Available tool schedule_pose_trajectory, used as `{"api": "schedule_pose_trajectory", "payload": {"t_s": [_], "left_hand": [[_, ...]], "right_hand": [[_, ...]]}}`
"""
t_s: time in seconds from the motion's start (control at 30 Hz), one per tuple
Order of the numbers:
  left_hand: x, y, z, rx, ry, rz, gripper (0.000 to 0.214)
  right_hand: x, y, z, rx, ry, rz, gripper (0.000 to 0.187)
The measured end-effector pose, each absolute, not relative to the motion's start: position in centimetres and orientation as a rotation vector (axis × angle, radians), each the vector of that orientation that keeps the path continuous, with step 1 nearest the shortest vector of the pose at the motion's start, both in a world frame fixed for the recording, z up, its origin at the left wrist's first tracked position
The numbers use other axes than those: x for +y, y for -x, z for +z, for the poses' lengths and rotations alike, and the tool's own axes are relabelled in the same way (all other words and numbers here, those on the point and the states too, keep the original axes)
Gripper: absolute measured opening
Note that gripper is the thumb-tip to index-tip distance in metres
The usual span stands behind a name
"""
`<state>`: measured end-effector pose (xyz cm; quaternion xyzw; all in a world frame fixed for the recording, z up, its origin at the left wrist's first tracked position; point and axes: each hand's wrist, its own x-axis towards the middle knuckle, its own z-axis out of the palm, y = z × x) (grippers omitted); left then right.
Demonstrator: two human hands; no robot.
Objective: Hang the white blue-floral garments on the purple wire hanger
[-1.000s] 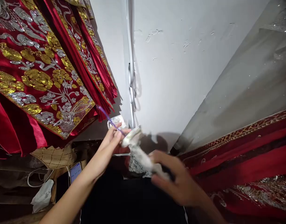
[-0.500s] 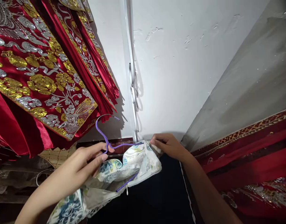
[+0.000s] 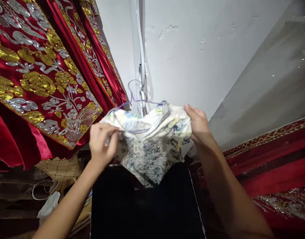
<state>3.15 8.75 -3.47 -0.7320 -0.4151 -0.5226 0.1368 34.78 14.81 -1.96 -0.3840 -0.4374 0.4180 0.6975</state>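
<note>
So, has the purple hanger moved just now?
Yes. The purple hanger, with the floral garment, rose and shifted right: its hook, earlier by the hem of the red embroidered robes, now sits against the white wall strip.

Bright, fairly hard light comes seemingly from above and the left. It washes the white wall [image 3: 192, 66] pale, and the red embroidered robes [image 3: 43, 83] cast a soft dark shadow on it just to their right. Their gold and silver thread glints. The near, low middle of the scene sinks almost to black. The floral cloth [image 3: 152, 146] is evenly lit, though its print is soft. The left hand [image 3: 101, 142] is slightly motion-blurred, the right hand [image 3: 198, 124] crisper. Lines bow and stretch toward the edges.
</note>
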Motion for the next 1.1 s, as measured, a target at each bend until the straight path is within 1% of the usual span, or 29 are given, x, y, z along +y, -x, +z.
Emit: {"api": "schedule_pose_trajectory", "payload": {"t_s": [0.07,0.13,0.2,0.27,0.37,0.47,0.53,0.63,0.7,0.77,0.83,0.9,0.97,1.03,1.1], "left_hand": [[8.1,-4.4,-5.3,-1.263,2.417,-1.317,0.023],[7.7,-5.7,-7.0,-1.466,2.679,-1.108,0.039],[7.6,-6.8,-8.3,-1.625,2.788,-1.021,0.045],[7.5,-7.8,-9.4,-1.668,2.832,-1.072,0.039],[7.4,-9.3,-11.1,-1.658,2.792,-1.286,0.025],[7.5,-10.6,-13.2,-1.688,2.665,-1.425,0.024],[7.8,-11.1,-14.6,-1.801,2.628,-1.387,0.029],[8.1,-11.2,-15.9,-1.945,2.658,-1.194,0.038],[8.2,-11.0,-16.3,-1.94,2.682,-1.1,0.036],[8.1,-10.6,-16.5,-1.921,2.665,-1.092,0.033],[7.5,-10.3,-16.6,-1.93,2.636,-1.189,0.034],[6.8,-10.3,-16.6,-1.956,2.635,-1.362,0.035],[5.9,-10.5,-16.6,-1.998,2.643,-1.561,0.034],[5.0,-11.1,-16.3,-2.073,2.63,-1.758,0.033],[4.4,-11.8,-15.8,-2.136,2.599,-1.977,0.032]], "right_hand": [[14.7,-35.5,-2.1,-0.92,0.814,0.884,0.034],[13.9,-36.1,-2.9,-0.89,0.801,0.866,0.035],[12.7,-36.5,-4.2,-0.851,0.843,0.869,0.034],[11.7,-36.7,-5.9,-0.796,0.912,0.883,0.031],[10.4,-36.7,-8.2,-0.755,0.961,0.945,0.031],[9.8,-36.2,-9.7,-0.744,0.949,0.987,0.035],[9.7,-35.6,-10.2,-0.725,0.932,0.996,0.036],[10.2,-34.8,-10.6,-0.721,0.926,1.006,0.036],[10.9,-34.8,-11.1,-0.719,0.927,0.977,0.035],[11.4,-35.1,-12.2,-0.664,0.949,0.862,0.031],[11.4,-35.6,-14.0,-0.555,0.993,0.682,0.025],[10.5,-35.7,-16.4,-0.478,1.048,0.507,0.02],[9.0,-34.9,-18.8,-0.562,1.109,0.418,0.013],[7.5,-33.2,-20.3,-0.823,1.156,0.51,0.008],[6.4,-30.9,-20.5,-1.059,1.147,0.669,0.008]]}}
